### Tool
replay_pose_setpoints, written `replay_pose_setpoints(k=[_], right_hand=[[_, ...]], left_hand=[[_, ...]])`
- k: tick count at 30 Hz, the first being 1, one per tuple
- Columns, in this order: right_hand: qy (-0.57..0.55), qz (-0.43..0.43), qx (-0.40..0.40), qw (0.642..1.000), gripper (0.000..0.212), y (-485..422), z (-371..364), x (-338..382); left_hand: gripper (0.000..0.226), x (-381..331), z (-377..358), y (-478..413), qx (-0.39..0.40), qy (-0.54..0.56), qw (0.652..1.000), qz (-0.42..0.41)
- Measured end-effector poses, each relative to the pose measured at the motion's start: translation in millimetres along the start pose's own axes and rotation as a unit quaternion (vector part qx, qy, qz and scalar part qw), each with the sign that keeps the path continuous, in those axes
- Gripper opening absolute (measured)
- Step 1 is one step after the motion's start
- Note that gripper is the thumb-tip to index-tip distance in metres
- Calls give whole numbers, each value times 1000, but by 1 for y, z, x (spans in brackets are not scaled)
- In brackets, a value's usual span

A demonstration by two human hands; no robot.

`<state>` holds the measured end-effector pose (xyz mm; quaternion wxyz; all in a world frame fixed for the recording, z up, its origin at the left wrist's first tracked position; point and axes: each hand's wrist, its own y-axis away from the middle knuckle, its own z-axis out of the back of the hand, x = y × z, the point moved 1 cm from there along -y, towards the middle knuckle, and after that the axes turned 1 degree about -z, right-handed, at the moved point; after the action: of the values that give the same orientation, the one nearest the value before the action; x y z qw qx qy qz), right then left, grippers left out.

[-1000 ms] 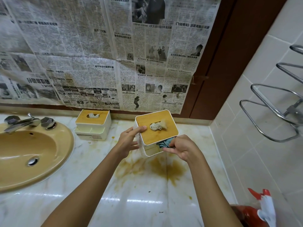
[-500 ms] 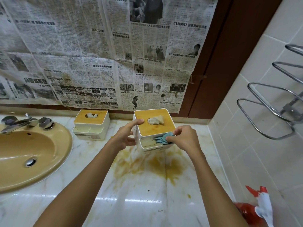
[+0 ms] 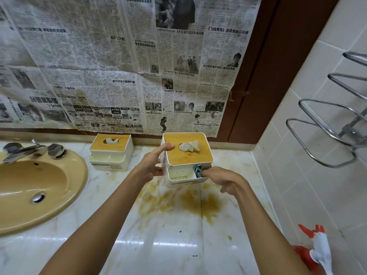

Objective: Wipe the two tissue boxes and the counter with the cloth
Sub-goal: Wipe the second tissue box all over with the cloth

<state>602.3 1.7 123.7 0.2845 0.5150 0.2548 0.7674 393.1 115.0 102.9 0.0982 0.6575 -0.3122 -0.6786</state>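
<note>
Two tissue boxes are in view. The left grip (image 3: 151, 163) holds the nearer tissue box (image 3: 186, 158) over the bench (image 3: 158, 245). The right grip (image 3: 222, 179) presses the cloth (image 3: 198, 169) into its front compartment. Judged progress: first box under way, speckles remaining. The second tissue box (image 3: 111, 155) and the brown stain (image 3: 188, 201) on the bench appear unwiped.

1. This is a bathroom: a mustard-yellow washbasin (image 3: 29, 187) is sunk into the glossy marble surface (image 3: 158, 245), with a chrome tap (image 3: 25, 150) at its back rim.
2. The right-hand wall (image 3: 317, 185) is covered in pale square tiles and carries a chrome wire rack (image 3: 325, 135).
3. Newspaper sheets (image 3: 119, 66) cover the panel behind the surface, beside a dark wooden frame (image 3: 268, 66).
4. A red-and-white spray bottle (image 3: 317, 253) sits by the tiled wall.
</note>
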Motion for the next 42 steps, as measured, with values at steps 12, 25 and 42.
replay_pose_setpoints(k=[12, 25, 42], right_hand=[[-176, 66, -37, 981, 28, -7, -4, -9], [-81, 135, -90, 983, 42, -3, 4, -11], [147, 258, -367, 881, 24, 21, -17, 17]], left_hand=[[88, 3, -3, -2, -7, 42, 999, 10], [59, 5, -9, 1, -11, 56, 997, 49], [52, -1, -18, 6, -36, 68, 995, 59]])
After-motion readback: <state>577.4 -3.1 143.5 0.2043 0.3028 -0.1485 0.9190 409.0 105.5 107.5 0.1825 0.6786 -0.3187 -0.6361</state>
